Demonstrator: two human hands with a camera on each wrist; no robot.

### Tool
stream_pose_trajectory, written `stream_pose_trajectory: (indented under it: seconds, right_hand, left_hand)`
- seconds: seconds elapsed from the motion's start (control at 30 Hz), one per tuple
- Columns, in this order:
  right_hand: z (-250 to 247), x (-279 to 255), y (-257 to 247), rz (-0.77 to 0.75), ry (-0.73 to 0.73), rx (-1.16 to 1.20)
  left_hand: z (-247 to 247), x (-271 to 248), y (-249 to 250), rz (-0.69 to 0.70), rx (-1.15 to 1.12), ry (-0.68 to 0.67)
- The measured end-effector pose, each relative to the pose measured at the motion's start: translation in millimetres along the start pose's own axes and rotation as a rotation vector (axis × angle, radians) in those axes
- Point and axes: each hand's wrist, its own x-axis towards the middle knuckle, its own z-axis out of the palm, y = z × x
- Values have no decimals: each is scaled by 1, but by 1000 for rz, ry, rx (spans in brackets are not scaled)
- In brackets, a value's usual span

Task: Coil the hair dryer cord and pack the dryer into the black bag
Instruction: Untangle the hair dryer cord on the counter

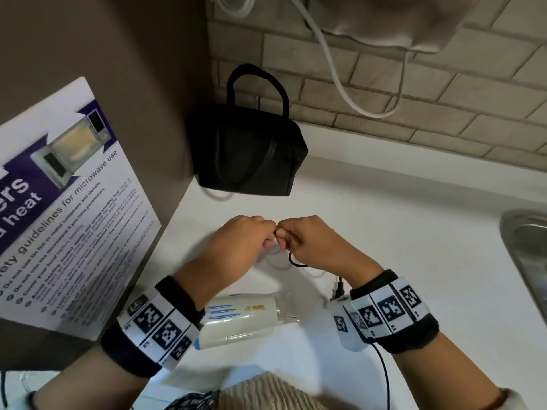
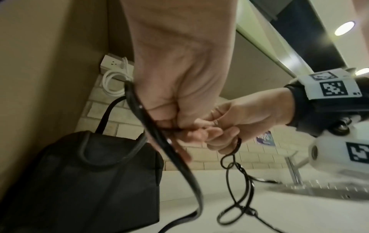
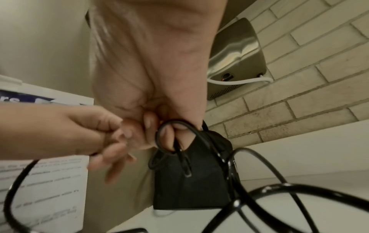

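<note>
The poster leaning at the left read "guidelines for microwave use" and, in white, "heat".

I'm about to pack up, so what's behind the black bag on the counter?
Behind the black bag is the brick-tiled wall, with the brown panel on its left. A bit of white cable peeks out beneath; the rest is hidden.

The head view looks steeply down on the white counter toward its back corner. Both wrist views sit low, close under the palms, facing the tiled wall. All three share the black bag.
</note>
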Motion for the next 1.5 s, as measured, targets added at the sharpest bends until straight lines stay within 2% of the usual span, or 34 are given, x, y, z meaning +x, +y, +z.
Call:
stream_pose_trajectory:
  seconds: [0.1,0.23,0.37,0.47,0.57,0.63,0.67,0.77,0.83,0.93,1.0,1.13,1.23,1.4,1.5]
  right_hand:
    - [3,-3,4,-27,33,50]
    - [5,-2,4,11,69,164]
    - [4,0,3,30,47,201]
    - [3,4,0,38,39,134]
    - [1,6,-8,6,37,51]
    - [1,5,-14,-22,16,38]
    - [1,4,-16,-35,6,41]
    - [-6,1,-14,-24,65,125]
    - [-13,-2,-5,37,133,229]
    - [-20,-6,8,111,175,354]
    - [-21,-8,12,115,146,362]
    - [-13,-8,7,93,-31,287]
    - [-5,-9,4,104,-122,279]
    - [-4,-9,4,12,-113,219]
    - [-4,-6,6,-14,-97,135]
  left_hand:
    - [2,-2,-3,-24,-138,36]
    - [-2,-4,-4,38,-240,129]
    - [-11,-11,-3,36,-292,131]
    - [-17,-13,-3,-70,-342,112]
    - [-15,-11,1,-206,-223,4]
    - [-6,-11,6,-197,-134,35]
    - [-5,-12,8,-209,-170,63]
    - [-15,-13,10,-244,-208,104]
    - [-18,-12,5,-290,-196,52]
    - [-18,-12,-2,-323,-315,-46]
    - [-18,-16,-6,-307,-372,-54]
    - [-21,-22,-6,-214,-383,128]
    - [-27,-17,-3,-258,-439,106]
    - [-31,-15,-5,-343,-573,111]
    - [-28,-13,-7,-344,-586,122]
